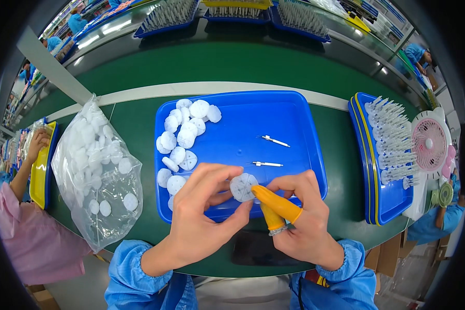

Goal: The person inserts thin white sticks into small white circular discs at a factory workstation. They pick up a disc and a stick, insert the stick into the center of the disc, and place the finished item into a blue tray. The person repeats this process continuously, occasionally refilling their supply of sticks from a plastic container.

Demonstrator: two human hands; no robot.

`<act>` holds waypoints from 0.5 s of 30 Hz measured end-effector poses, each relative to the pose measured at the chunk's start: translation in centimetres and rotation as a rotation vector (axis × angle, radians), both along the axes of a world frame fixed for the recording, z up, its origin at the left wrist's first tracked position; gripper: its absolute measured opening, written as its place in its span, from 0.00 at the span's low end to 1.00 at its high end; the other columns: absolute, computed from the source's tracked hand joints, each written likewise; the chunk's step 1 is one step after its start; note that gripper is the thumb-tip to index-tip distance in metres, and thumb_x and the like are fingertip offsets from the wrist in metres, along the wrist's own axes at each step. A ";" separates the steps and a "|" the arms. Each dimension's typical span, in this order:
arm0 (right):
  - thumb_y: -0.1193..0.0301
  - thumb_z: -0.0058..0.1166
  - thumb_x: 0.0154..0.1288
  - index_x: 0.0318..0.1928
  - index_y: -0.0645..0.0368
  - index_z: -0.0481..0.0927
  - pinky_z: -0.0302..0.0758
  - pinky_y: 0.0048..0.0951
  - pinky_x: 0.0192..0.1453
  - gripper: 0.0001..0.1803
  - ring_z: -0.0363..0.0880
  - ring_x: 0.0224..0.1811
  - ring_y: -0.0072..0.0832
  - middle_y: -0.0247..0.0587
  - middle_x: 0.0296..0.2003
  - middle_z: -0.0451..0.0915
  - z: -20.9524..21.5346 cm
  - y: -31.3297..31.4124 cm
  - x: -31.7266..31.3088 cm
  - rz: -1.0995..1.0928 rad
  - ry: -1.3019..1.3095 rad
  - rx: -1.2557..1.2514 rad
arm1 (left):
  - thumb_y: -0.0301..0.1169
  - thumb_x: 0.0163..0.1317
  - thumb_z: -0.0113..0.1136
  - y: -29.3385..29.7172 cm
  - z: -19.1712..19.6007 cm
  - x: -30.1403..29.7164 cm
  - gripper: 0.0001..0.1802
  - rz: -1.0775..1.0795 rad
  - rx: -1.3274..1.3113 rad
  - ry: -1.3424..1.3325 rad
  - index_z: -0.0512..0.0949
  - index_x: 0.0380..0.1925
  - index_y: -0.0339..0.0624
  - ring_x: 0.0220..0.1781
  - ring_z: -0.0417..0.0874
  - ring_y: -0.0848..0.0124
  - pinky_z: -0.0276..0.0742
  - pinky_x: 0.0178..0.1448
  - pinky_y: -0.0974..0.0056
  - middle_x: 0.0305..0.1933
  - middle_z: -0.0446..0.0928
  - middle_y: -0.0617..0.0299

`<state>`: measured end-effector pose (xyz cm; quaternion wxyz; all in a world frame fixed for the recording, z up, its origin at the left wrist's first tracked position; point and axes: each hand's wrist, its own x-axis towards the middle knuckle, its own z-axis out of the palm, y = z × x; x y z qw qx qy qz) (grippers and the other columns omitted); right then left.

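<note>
- White disc (243, 187): held up over the near side of the blue tray (243, 111), between both hands. No stick visibly fitted to it; my read is this piece is unfinished.
- Left hand (199, 217): pinching the disc edge, finger above, thumb just below; can't tell if the thumb touches.
- Right hand (310, 227): yellow finger covers (278, 203) on two digits, one against the disc's right edge. Can't tell if anything else is tucked in that grip.
- Same tray: two slim white sticks (275, 140) lying loose, apart; loose discs (186, 135) heaped along the left side. All look unworked.
- Left: clear bag (108, 222) with plenty more discs, so much stock remains, I'd judge.
- Right: stacked trays (395, 205), top one crowded with upright sticks (390, 137) on round white bases; probably done pieces.
- Beyond those: pink fan (430, 142).
</note>
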<state>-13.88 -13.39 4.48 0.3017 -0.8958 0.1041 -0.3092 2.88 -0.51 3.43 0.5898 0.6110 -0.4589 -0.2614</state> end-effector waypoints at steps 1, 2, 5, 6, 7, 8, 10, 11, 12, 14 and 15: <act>0.85 0.63 0.37 0.51 0.65 0.91 0.74 0.34 0.39 0.32 0.72 0.43 0.41 0.45 0.50 0.81 0.0 -0.1 -0.1 0.000 0.000 -0.001 | 0.07 0.59 0.68 0.1 0.0 0.1 0.31 -0.015 0.010 -0.011 0.75 0.63 0.30 0.65 0.87 0.58 0.89 0.67 0.59 0.61 0.71 0.54; 0.85 0.63 0.37 0.50 0.66 0.91 0.74 0.34 0.39 0.32 0.73 0.44 0.41 0.45 0.50 0.81 0.0 -0.1 -0.3 0.000 -0.001 -0.002 | 0.07 0.59 0.68 0.0 0.0 0.1 0.31 -0.013 0.004 -0.013 0.75 0.63 0.31 0.64 0.87 0.58 0.89 0.67 0.59 0.61 0.71 0.54; 0.85 0.62 0.35 0.48 0.68 0.91 0.74 0.35 0.39 0.31 0.73 0.43 0.42 0.46 0.50 0.81 -0.1 0.0 -0.1 -0.028 -0.025 -0.004 | 0.07 0.59 0.67 -0.1 0.0 0.0 0.30 -0.014 -0.002 -0.020 0.75 0.63 0.31 0.64 0.87 0.58 0.89 0.66 0.60 0.61 0.71 0.54; 0.85 0.62 0.35 0.48 0.68 0.91 0.73 0.35 0.38 0.30 0.72 0.43 0.42 0.46 0.50 0.81 -0.1 0.0 0.1 -0.042 -0.036 -0.004 | 0.07 0.59 0.67 -0.1 0.0 0.0 0.31 -0.013 0.003 -0.025 0.75 0.63 0.31 0.64 0.87 0.58 0.89 0.66 0.60 0.61 0.71 0.54; 0.85 0.62 0.34 0.47 0.68 0.91 0.73 0.35 0.39 0.30 0.72 0.43 0.42 0.46 0.50 0.81 -0.1 0.1 0.1 -0.030 -0.023 0.016 | 0.07 0.58 0.67 0.0 0.0 0.0 0.31 -0.012 0.008 -0.029 0.75 0.63 0.31 0.64 0.87 0.58 0.89 0.66 0.60 0.61 0.71 0.54; 0.85 0.61 0.34 0.46 0.69 0.91 0.73 0.35 0.39 0.30 0.72 0.42 0.42 0.46 0.50 0.81 0.1 0.2 0.1 -0.017 -0.009 0.037 | 0.11 0.58 0.70 0.0 0.0 -0.1 0.30 0.010 0.013 -0.034 0.77 0.62 0.33 0.62 0.88 0.59 0.90 0.64 0.60 0.60 0.74 0.54; 0.85 0.61 0.34 0.46 0.69 0.91 0.73 0.35 0.39 0.29 0.72 0.42 0.41 0.46 0.50 0.81 0.1 0.2 0.1 0.014 0.007 0.041 | 0.17 0.58 0.75 0.0 -0.1 -0.2 0.29 0.057 0.022 -0.045 0.80 0.61 0.37 0.57 0.90 0.60 0.93 0.58 0.59 0.58 0.79 0.54; 0.85 0.61 0.34 0.45 0.68 0.92 0.73 0.34 0.38 0.29 0.72 0.42 0.41 0.46 0.50 0.80 0.0 0.1 0.0 0.033 0.010 0.024 | 0.17 0.58 0.75 0.0 -0.2 -0.3 0.29 0.057 0.016 -0.036 0.80 0.61 0.37 0.57 0.90 0.60 0.93 0.58 0.59 0.58 0.79 0.54; 0.85 0.61 0.34 0.45 0.68 0.92 0.73 0.34 0.38 0.29 0.72 0.42 0.41 0.45 0.50 0.80 0.0 0.1 0.0 0.052 0.012 0.007 | 0.18 0.58 0.75 0.0 -0.3 -0.3 0.29 0.057 0.009 -0.026 0.80 0.61 0.37 0.57 0.90 0.60 0.93 0.58 0.59 0.58 0.79 0.54; 0.86 0.61 0.40 0.47 0.60 0.92 0.69 0.33 0.39 0.28 0.70 0.39 0.37 0.40 0.46 0.81 0.2 0.4 -0.1 -0.033 0.003 0.020 | 0.18 0.58 0.75 -0.1 -0.3 -0.3 0.29 0.062 0.001 -0.017 0.80 0.61 0.37 0.56 0.90 0.60 0.93 0.58 0.59 0.58 0.80 0.54; 0.87 0.60 0.44 0.48 0.56 0.93 0.68 0.33 0.39 0.28 0.69 0.38 0.35 0.38 0.44 0.81 0.2 0.5 -0.1 -0.076 -0.001 0.026 | 0.17 0.58 0.75 -0.1 -0.2 -0.4 0.29 0.066 0.000 -0.017 0.80 0.61 0.37 0.56 0.90 0.61 0.93 0.58 0.59 0.58 0.80 0.54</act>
